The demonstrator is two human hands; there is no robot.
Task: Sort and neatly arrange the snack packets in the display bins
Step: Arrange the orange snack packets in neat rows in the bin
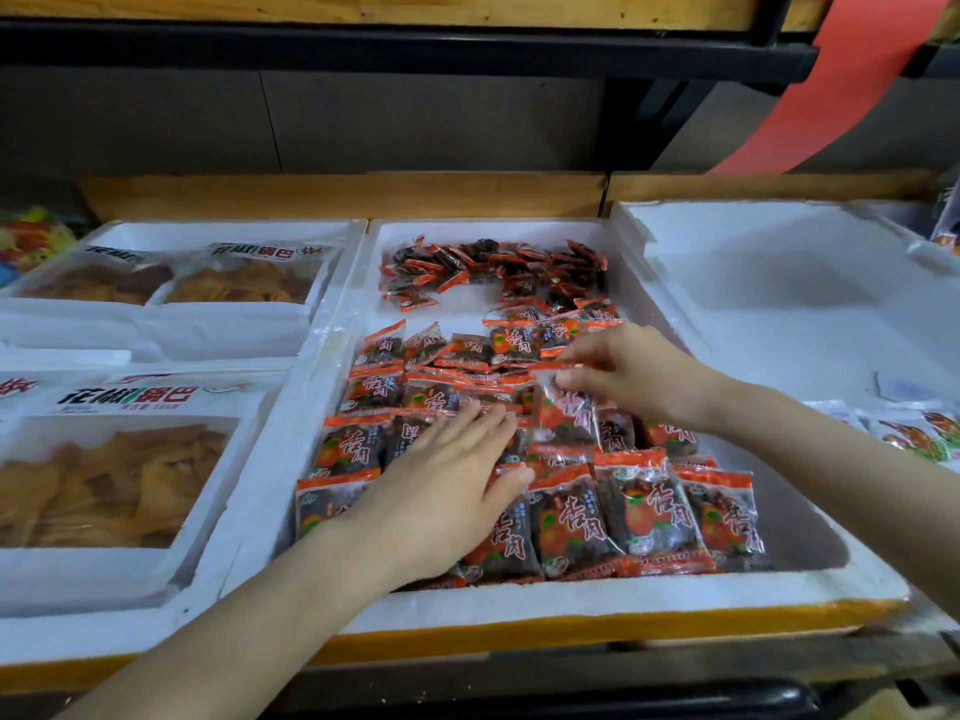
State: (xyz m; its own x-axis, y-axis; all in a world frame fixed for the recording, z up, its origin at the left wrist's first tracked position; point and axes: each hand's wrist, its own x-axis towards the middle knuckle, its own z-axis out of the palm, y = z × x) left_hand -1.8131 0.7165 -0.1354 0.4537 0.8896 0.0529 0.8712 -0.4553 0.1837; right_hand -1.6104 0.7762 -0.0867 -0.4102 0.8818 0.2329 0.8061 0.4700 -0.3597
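— What lies nearest?
— The left hand point(441, 491), fingers spread flat, presses on the rows of red-edged clear plastic snack packets point(644, 517) in the middle white foam bin point(519, 597), covering several.
— And beyond it?
— The right hand point(623, 376) pinches a single red-edged packet point(563, 407) by its top edge. Farther back lies a heap of smaller dark packets point(493, 267). To the left are clear bags of yellow crisps point(114, 480).

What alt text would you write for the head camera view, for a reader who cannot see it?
A person's left hand lies flat on rows of orange snack packets in a white foam bin, while the right hand pinches one packet.
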